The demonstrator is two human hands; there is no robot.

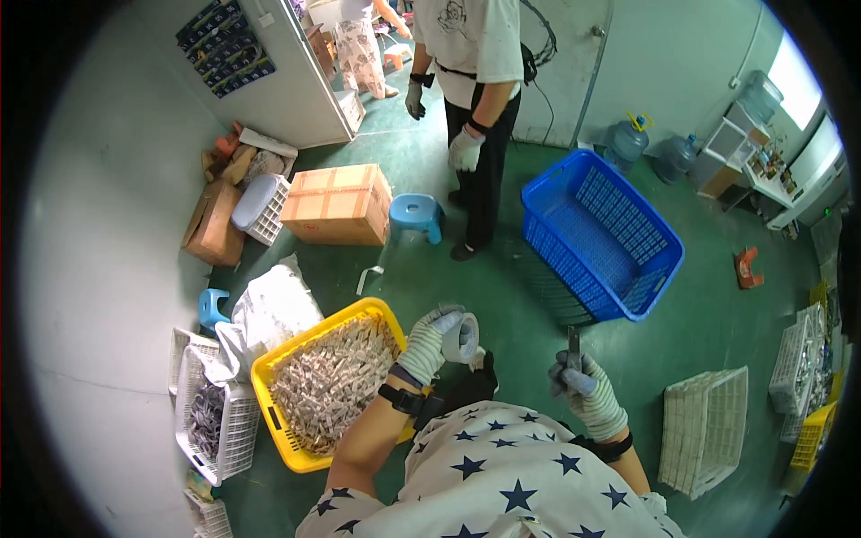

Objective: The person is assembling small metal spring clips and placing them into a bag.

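Observation:
In my gloved left hand [429,343] is a roll of white tape [461,337], with the fingers closed round its edge. My gloved right hand [587,390] grips a slim, flat grey tool [574,344] that looks like a utility knife, pointing up and away from me. Both hands are in front of my body, well apart from each other. Close to my left forearm stands a yellow basket [266,394] full of many small pale pieces. Beyond my right hand lies a blue plastic crate [578,229] on the green floor.
A person [480,99] with gloved hands stands ahead, near a blue stool [415,213] and a taped cardboard box [336,204]. White baskets [704,430] stand at right. At left are a white sack [276,300] and a white crate [238,430] of dark parts.

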